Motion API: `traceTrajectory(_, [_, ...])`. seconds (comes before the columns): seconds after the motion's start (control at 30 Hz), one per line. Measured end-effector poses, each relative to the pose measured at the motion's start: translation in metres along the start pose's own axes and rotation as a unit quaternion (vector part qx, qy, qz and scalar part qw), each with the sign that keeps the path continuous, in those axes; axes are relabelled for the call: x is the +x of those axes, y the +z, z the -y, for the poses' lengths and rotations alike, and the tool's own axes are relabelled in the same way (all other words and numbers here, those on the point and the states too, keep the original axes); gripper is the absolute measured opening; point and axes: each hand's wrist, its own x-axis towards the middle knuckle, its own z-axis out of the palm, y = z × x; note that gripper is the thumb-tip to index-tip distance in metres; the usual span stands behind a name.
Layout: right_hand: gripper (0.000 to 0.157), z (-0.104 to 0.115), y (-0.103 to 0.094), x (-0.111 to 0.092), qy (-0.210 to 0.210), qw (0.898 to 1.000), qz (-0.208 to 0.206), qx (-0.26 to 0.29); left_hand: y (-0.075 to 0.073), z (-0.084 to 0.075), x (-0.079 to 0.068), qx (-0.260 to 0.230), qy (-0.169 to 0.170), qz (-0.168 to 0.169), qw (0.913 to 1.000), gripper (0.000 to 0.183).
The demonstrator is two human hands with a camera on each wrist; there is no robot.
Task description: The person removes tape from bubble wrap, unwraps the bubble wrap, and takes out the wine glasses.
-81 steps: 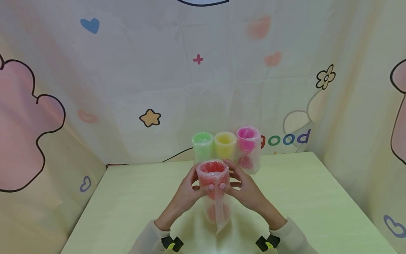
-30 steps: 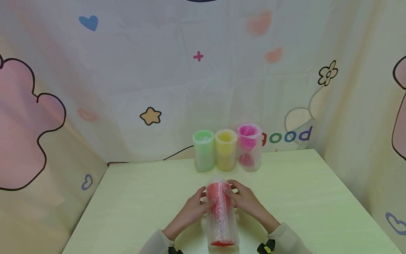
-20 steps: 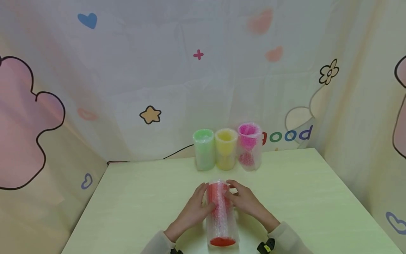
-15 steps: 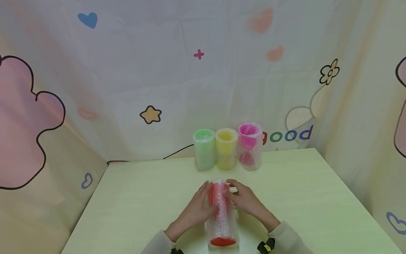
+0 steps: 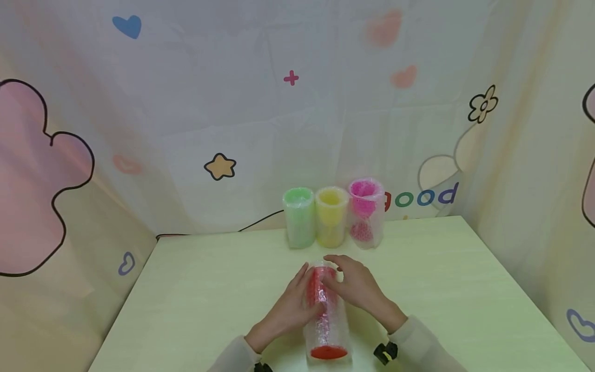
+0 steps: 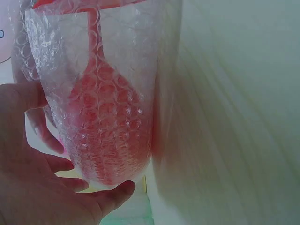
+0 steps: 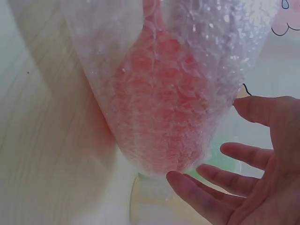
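Note:
A red goblet point(image 5: 321, 292) wrapped in clear bubble wrap lies on its side on the table. Its round red foot point(image 5: 328, 352) faces me, and the bowl points away. Through the plastic, the left wrist view shows the bowl point(image 6: 105, 126) and slim stem point(image 6: 95, 37). My left hand point(image 5: 290, 307) holds the left side near the bowl, thumb across the top and fingers toward the rim. From the right, my right hand point(image 5: 355, 284) has its thumb on the wrap and its bent fingers at the bowl's far end. The right wrist view shows those fingertips point(image 7: 178, 180) by the rim.
Behind, near the table's back edge, stand a green wrapped goblet point(image 5: 299, 222), a yellow one point(image 5: 331, 222) and a pink one point(image 5: 366, 206), side by side. The pale table point(image 5: 209, 279) is enclosed by a printed cloth backdrop point(image 5: 255, 103).
Held upright with its mouth up at first, the goblet was tipped onto its side, foot toward me. Lately my left thumb has slid further across it, and my right hand has shifted slightly left.

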Motion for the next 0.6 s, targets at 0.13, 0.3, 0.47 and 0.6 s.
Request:
traceTrajectory(0.13, [0.041, 0.0040, 0.0022, 0.0033, -0.015, 0.999, -0.008, -0.038, 0.0023, -0.0022, 0.0007, 0.008, 0.000, -0.001, 1.0000, 0.085])
traceTrajectory(0.3, [0.036, 0.0062, 0.0037, 0.0050, -0.034, 0.998, -0.022, -0.055, 0.0042, -0.0025, 0.0011, 0.008, 0.009, -0.009, 0.9999, 0.085])
traceTrajectory(0.47, [0.034, 0.0067, 0.0050, 0.0069, -0.039, 0.997, -0.027, -0.059, 0.0045, -0.0046, 0.0005, 0.001, 0.008, -0.014, 0.9999, 0.085])
traceTrajectory(0.6, [0.038, 0.0075, 0.0060, 0.0090, -0.032, 0.997, -0.017, -0.074, 0.0054, -0.0071, 0.0010, 0.004, 0.000, -0.017, 0.9999, 0.085])
